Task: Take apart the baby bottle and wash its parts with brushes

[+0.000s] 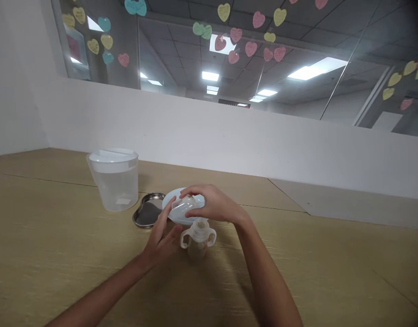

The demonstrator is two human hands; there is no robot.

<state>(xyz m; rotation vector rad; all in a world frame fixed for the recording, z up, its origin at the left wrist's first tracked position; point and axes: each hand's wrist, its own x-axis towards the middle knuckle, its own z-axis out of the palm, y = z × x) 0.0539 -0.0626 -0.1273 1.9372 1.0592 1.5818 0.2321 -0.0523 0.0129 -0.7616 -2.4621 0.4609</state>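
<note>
In the head view my right hand (216,203) curls over a clear dome-shaped bottle cap (183,206), its thumb and fingers on the cap's sides. The cap is tilted, above a white plate (178,220). Just left of it, my left hand (163,238) has its fingers stretched out; I cannot tell whether the fingertips touch the cap. A baby bottle (198,236) with two side handles and a translucent collar stands upright on the table, below the cap. My left thumb is close to the bottle's left handle.
A steel kidney dish (144,217) lies left of the plate. Behind it stands a translucent lidded pitcher (116,184). The wooden table (314,272) runs back to a white wall (195,131) under a window with heart-shaped notes (236,34).
</note>
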